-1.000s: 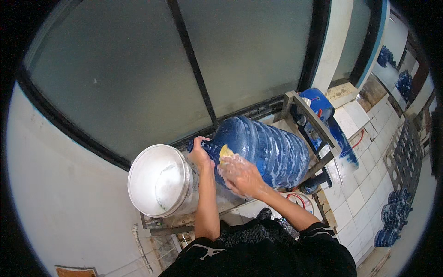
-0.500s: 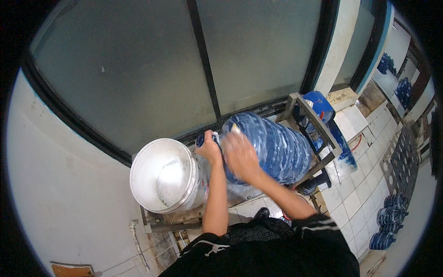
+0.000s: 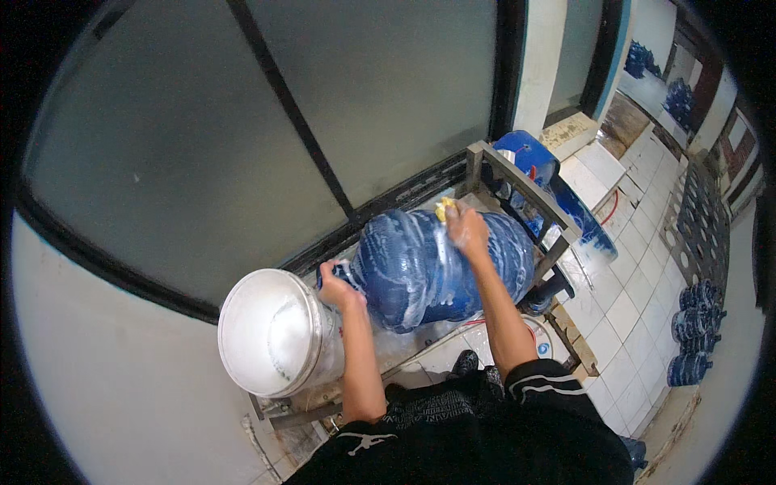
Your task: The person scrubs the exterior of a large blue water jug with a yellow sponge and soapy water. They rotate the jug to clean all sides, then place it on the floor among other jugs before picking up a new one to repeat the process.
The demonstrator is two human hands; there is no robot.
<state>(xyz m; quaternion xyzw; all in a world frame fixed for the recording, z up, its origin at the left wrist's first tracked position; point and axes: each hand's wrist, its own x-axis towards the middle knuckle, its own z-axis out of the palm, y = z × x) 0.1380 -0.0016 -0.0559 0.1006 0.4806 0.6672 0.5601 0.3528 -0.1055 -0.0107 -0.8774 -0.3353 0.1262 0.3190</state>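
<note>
A large blue water jug point(image 3: 404, 275) lies on its side in front of me, streaked with white suds, its neck pointing left. My left hand point(image 3: 339, 284) is wrapped round the neck. A yellow sponge point(image 3: 444, 208) is gripped in my right hand point(image 3: 468, 230), pressed against the jug's upper side about halfway along. Suds coat the fingers of my right hand. Just left of the neck stands a white bucket point(image 3: 311, 303), its inside pale and foamy-looking.
A metal frame point(image 3: 521, 190) rises at the jug's right end. Beyond it sits a blue tub point(image 3: 584, 218) beside white floor tiles point(image 3: 626, 295). Several blue jugs point(image 3: 695, 331) stand far right. Dark-framed frosted panes point(image 3: 388, 97) line the back.
My right hand has moved from the jug's neck end rightward to its middle, and the sponge now shows clearly. My left hand stays at the neck. The whole view has shifted.
</note>
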